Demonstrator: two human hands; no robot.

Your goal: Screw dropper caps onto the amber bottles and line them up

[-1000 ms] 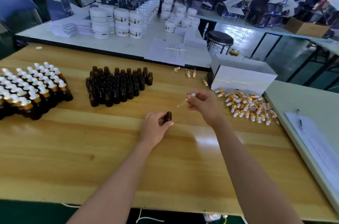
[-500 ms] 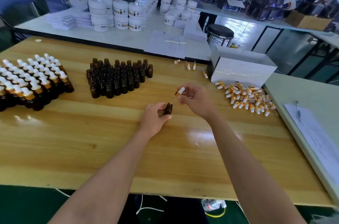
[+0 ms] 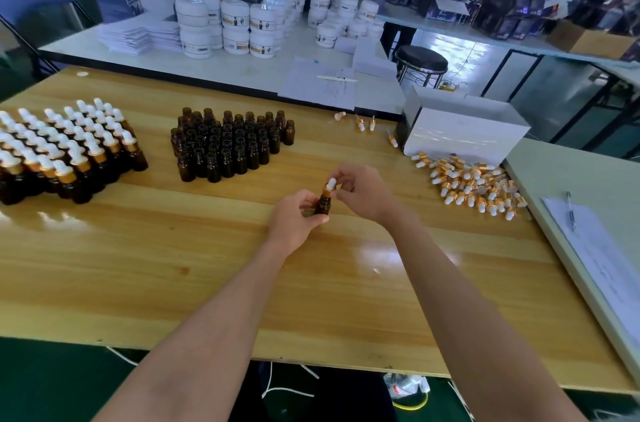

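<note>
My left hand grips a small amber bottle upright above the wooden table. My right hand pinches a dropper cap with a white bulb and gold collar, which sits on the bottle's neck. A block of uncapped amber bottles stands further back. Capped bottles stand in rows at the far left. A heap of loose dropper caps lies to the right.
A white open box stands behind the cap heap, with three stray caps near the table's far edge. A paper sheet with a pen lies at the right. White jars fill the table behind.
My right hand brought the dropper cap down from beside the bottle onto its neck. My left hand kept hold of the bottle. The camera tilted slightly down.
</note>
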